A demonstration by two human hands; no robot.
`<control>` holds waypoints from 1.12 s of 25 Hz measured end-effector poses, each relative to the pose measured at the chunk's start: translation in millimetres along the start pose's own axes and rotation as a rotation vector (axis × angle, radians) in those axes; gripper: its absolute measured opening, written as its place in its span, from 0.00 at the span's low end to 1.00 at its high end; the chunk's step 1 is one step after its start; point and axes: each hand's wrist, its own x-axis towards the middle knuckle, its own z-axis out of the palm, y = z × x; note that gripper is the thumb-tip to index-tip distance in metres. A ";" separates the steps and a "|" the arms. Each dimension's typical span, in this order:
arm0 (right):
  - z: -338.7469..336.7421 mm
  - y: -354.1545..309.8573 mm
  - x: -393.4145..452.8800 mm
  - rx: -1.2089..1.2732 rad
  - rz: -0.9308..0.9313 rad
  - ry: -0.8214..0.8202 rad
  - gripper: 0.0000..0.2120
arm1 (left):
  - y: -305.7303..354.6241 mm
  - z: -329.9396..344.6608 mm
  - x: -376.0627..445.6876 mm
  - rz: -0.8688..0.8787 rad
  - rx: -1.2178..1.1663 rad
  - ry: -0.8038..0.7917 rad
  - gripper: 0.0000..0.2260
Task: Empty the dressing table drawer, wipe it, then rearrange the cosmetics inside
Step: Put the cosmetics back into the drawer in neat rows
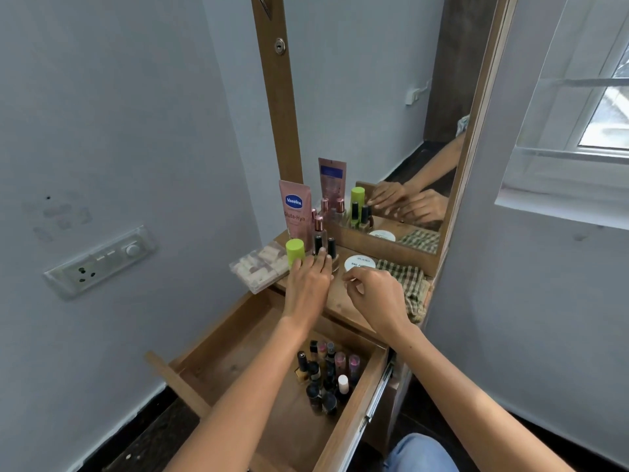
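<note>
The wooden drawer stands pulled out below the dressing table top. Several small nail polish bottles stand clustered at its right side. On the top stand a pink Vaseline tube, a lime-capped bottle, black-capped bottles and a white round jar. My left hand lies flat, fingers spread, with fingertips touching the black-capped bottles and the lime-capped bottle. My right hand hovers just in front of the white jar, fingers curled loosely, holding nothing that I can see.
A clear plastic box of pale items overhangs the top's left edge. A checked cloth lies at the right. The mirror rises behind. A wall socket panel is at left, a window at right.
</note>
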 end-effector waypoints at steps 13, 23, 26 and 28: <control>14.5 -0.3 29.6 -0.032 -0.067 0.043 0.18 | 0.8 -15.9 -14.5 -0.039 -0.457 0.149 0.15; 33.3 -8.8 51.7 -0.149 -0.089 -0.048 0.18 | -16.6 -41.7 -48.5 -0.170 -0.661 0.160 0.14; 23.4 -6.5 33.9 -0.162 -0.163 0.012 0.07 | -20.5 -48.6 -64.2 -0.213 -0.725 0.128 0.12; 15.9 -7.7 17.9 -0.042 -0.169 0.042 0.04 | -24.2 -52.7 -75.4 -0.244 -0.745 0.120 0.12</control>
